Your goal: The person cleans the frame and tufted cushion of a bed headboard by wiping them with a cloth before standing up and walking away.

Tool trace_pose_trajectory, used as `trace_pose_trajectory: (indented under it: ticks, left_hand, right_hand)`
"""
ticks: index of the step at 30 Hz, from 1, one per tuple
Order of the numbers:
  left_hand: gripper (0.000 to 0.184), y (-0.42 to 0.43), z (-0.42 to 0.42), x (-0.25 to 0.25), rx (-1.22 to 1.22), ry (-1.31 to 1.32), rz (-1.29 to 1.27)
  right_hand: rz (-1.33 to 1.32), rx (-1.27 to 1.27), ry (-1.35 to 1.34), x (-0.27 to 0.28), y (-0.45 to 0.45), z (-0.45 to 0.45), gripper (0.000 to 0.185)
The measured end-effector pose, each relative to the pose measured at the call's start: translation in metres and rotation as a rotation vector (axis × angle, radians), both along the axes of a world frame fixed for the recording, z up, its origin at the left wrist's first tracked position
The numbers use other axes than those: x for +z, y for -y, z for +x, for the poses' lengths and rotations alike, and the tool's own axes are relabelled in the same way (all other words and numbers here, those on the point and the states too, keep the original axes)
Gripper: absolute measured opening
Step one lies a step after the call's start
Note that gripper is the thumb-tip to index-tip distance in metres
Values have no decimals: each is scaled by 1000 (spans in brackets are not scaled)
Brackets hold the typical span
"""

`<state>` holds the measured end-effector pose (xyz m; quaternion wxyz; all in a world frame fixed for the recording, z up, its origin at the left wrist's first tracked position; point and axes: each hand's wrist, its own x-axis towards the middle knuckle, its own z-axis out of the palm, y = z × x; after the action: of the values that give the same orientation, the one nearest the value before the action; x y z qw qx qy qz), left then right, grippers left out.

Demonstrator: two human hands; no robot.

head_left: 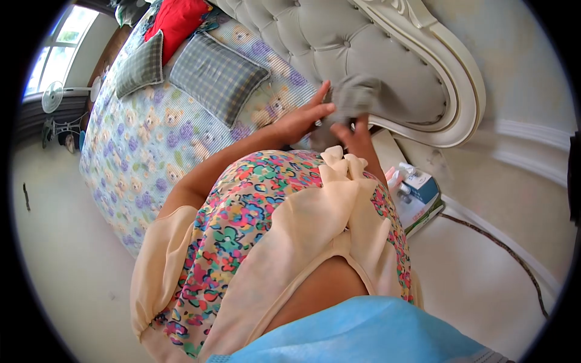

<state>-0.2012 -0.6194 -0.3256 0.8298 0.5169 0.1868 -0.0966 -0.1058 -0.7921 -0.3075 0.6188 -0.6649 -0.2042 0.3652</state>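
Note:
A grey cloth (356,94), bunched and blurred by motion, is in front of the padded headboard. My right hand (358,140) grips its lower part, the fingers bent against the fabric. At the cloth's left side is my left hand (302,120), its thumb and forefinger spread apart; its other fingers are partly hidden. More grey fabric hangs below and between the two hands.
The bed (151,139) has a bear-patterned cover, two checked pillows (219,75) and a red cushion (178,27). Beyond the hands is the tufted headboard (387,66). Boxes (420,184) lie at the right, near a cable (502,242). A fan (52,97) stands far left.

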Motion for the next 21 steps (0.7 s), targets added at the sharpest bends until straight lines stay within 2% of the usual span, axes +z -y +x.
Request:
trace_pose_trajectory:
  ticks: [2,3,4,6,8,9,11,12,13,14,15,16,18,21]
  left_hand:
    - [70,18,7,9,198,42,-244]
    - [55,12,8,-14,174,-30,-448]
    - [55,9,8,-17,186,-19,-442]
    - [43,-3,7,-16,260,-84,-757]
    - [40,-23,18,-11,292,-59,-756]
    - [40,-39,26,0,422,-28,-516]
    - [45,-76,49,24,616,77,-104]
    - [49,-102,60,38,684,149,67]
    - [49,-134,75,47,730,182,158]
    - [48,-167,90,57,774,214,248]
    - [62,-194,106,77,868,253,496]
    - [59,-220,122,101,914,338,446]
    - [51,-285,167,135,1082,419,592]
    - [45,-320,203,183,1089,433,769]
  right_hand:
    - [-48,260,571,-8,3,1,100]
    - [-60,362,612,-3,5,6,102]
    - [-81,376,531,9,8,13,91]
    - [-118,292,407,66,11,21,71]
    - [-117,-60,662,75,26,44,53]
    - [-177,-227,961,85,37,59,45]
    - [-47,-536,1294,115,47,87,41]
    - [-212,-615,1527,128,57,99,39]
    - [-263,-731,1533,131,63,112,37]
    - [-258,-744,1527,129,68,123,37]
    - [-293,-748,1470,126,70,136,37]
    - [-330,-749,1413,124,72,145,38]
    - [-313,-740,1315,110,73,151,40]
    - [-296,-812,1316,104,69,150,43]
